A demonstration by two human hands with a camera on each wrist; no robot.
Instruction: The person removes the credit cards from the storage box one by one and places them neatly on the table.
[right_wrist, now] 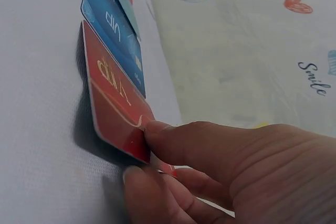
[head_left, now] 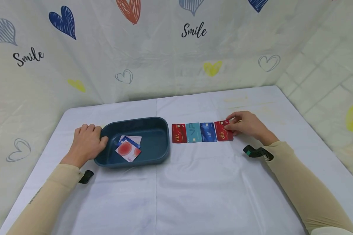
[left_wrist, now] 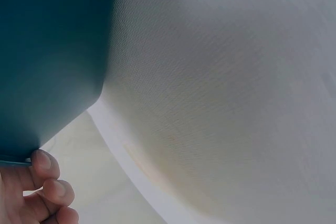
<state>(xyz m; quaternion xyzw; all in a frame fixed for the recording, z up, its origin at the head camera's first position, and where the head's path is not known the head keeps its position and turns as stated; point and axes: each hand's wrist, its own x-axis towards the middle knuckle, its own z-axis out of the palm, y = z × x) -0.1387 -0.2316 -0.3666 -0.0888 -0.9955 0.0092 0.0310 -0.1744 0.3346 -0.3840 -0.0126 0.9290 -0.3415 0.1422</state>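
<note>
My right hand point(head_left: 245, 125) pinches the right edge of a red VIP card point(right_wrist: 113, 95) between thumb and fingertips. That edge is tipped up off the white cloth, as the right wrist view shows. To its left, in one row, lie a blue VIP card point(head_left: 208, 132), a light teal card point(head_left: 193, 132) and another red VIP card point(head_left: 179, 133). My left hand point(head_left: 88, 142) grips the left rim of a dark teal plastic basin point(head_left: 154, 150), fingertips curled at the edge. Inside the basin, a white card with red circles point(head_left: 128, 150) overlaps a blue card point(head_left: 132, 142) and a pale card point(head_left: 136, 139).
A white cloth covers the table point(head_left: 194, 189), whose back edge meets a hanging sheet point(head_left: 161, 49) printed with hearts and "Smile". Dark wrist cameras point(head_left: 257, 152) sit at both sleeve cuffs. The card row stands just right of the basin.
</note>
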